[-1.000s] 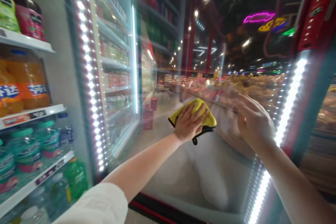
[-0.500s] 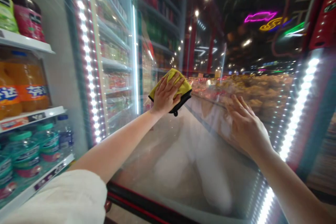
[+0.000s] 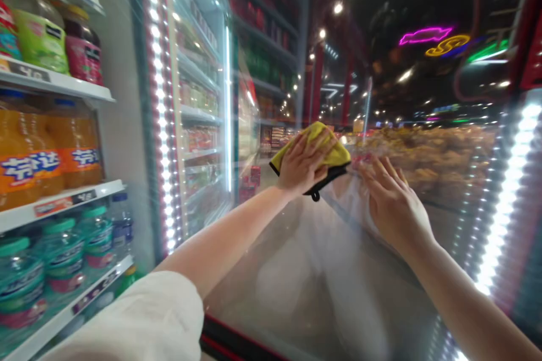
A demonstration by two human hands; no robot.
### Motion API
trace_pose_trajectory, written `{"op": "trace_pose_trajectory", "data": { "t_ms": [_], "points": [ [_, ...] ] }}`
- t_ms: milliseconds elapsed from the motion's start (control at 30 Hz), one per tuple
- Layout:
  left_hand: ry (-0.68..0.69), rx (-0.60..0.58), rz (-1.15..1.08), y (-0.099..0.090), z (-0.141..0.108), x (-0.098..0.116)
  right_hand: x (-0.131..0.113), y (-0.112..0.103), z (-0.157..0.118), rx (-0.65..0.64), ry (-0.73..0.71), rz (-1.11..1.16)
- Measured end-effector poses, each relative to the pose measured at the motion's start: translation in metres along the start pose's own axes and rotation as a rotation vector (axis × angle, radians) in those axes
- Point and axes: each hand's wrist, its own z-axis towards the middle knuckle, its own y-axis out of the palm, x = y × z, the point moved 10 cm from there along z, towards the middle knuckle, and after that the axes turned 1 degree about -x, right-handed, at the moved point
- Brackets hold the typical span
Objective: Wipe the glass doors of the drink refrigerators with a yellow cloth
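Our L hand holds the yellow microfiber cloth (black edging, small loop) flat against the glass door, approx. ctr of frame. Our R hand, right of ctr, holds nothing, fingers stretched out & slightly apart; can't tell if it touches the glass. Orange Fanta bottles stand far left, above teal-capped bottles.
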Motion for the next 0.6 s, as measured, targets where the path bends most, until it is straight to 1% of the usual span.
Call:
{"op": "trace_pose_trajectory", "data": {
  "t_ms": [33,67,100,133,167,200,233,267,300,333,367,400,433,467,500,533,567,600],
  "points": [
    [-0.094,0.037,0.007,-0.009,0.0,-0.032,-0.001,0.002,0.003,-0.001,-0.002,-0.002],
    [-0.191,0.073,0.015,-0.019,-0.006,-0.064,-0.002,0.003,0.004,0.0,-0.006,-0.001],
    [-0.271,0.097,0.021,-0.026,-0.02,-0.092,-0.002,0.005,0.004,0.005,-0.011,0.002],
    [-0.345,0.12,0.025,-0.032,-0.039,-0.115,-0.002,0.006,0.004,0.009,-0.017,0.007],
    [-0.411,0.138,0.032,-0.035,-0.062,-0.132,-0.002,0.007,0.002,0.011,-0.021,0.011],
    [-0.449,0.138,0.033,-0.036,-0.086,-0.139,-0.001,0.009,0.001,0.013,-0.023,0.013],
    [-0.465,0.123,0.031,-0.033,-0.109,-0.137,-0.001,0.009,-0.001,0.015,-0.021,0.011],
    [-0.463,0.099,0.027,-0.028,-0.129,-0.128,-0.002,0.01,-0.002,0.016,-0.015,0.005],
    [-0.431,0.067,0.025,-0.021,-0.142,-0.113,-0.003,0.01,-0.002,0.013,-0.01,-0.004],
    [-0.378,0.032,0.021,-0.014,-0.149,-0.093,-0.005,0.01,-0.001,0.01,-0.005,-0.015],
    [-0.295,-0.005,0.011,-0.007,-0.149,-0.07,-0.008,0.009,0.001,0.008,0.002,-0.026],
    [-0.205,-0.041,-0.005,0.0,-0.143,-0.048,-0.011,0.008,0.003,0.008,0.009,-0.035],
    [-0.136,-0.062,-0.02,0.004,-0.133,-0.032,-0.016,0.007,0.007,0.01,0.012,-0.04],
    [-0.088,-0.067,-0.03,0.005,-0.119,-0.024,-0.022,0.006,0.012,0.015,0.008,-0.039],
    [-0.065,-0.058,-0.033,0.003,-0.104,-0.023,-0.029,0.006,0.017,0.02,-0.004,-0.032],
    [-0.058,-0.044,-0.033,0.0,-0.09,-0.029,-0.036,0.007,0.022,0.022,-0.024,-0.02],
    [-0.07,-0.025,-0.029,-0.005,-0.079,-0.042,-0.044,0.009,0.028,0.02,-0.05,-0.008],
    [-0.104,-0.001,-0.021,-0.01,-0.073,-0.06,-0.052,0.012,0.032,0.013,-0.079,0.001]
  ]
}}
